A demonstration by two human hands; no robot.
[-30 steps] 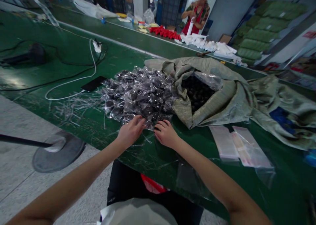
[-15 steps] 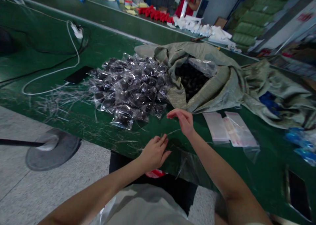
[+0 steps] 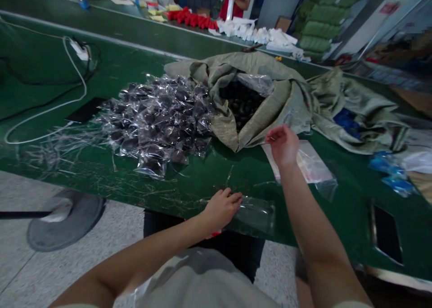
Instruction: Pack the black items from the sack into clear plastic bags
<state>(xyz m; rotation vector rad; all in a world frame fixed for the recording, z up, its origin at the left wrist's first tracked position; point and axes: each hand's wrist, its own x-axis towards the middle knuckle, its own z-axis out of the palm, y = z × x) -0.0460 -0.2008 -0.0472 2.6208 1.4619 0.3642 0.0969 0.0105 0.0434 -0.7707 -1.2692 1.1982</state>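
Note:
My left hand (image 3: 222, 206) rests near the table's front edge, its fingers pressed onto the end of a flat clear plastic bag (image 3: 258, 213). A thin clear strip (image 3: 230, 175) sticks up just beyond those fingers. My right hand (image 3: 283, 146) is raised over a stack of flat clear bags (image 3: 313, 164), partly covering it. Its fingers are loosely bent and nothing clear shows in them. Behind it lies a green-grey woven sack (image 3: 280, 105), its mouth showing many dark rounded pieces (image 3: 241, 103). Left of the sack is a heap of dark pieces in clear bags (image 3: 158, 119).
Loose clear strips (image 3: 57, 150) litter the left of the green table (image 3: 199, 177). A phone (image 3: 84, 110) with a white cable lies there; another phone (image 3: 386, 233) is at the right. Blue plastic wrap (image 3: 391, 173) lies nearby. Across the table a person (image 3: 234, 2) stands by red and white items.
My right hand has moved right and away from my left, over the bag stack. The thin strip between the hands is gone from there. The clear bag now lies flatter under my left hand.

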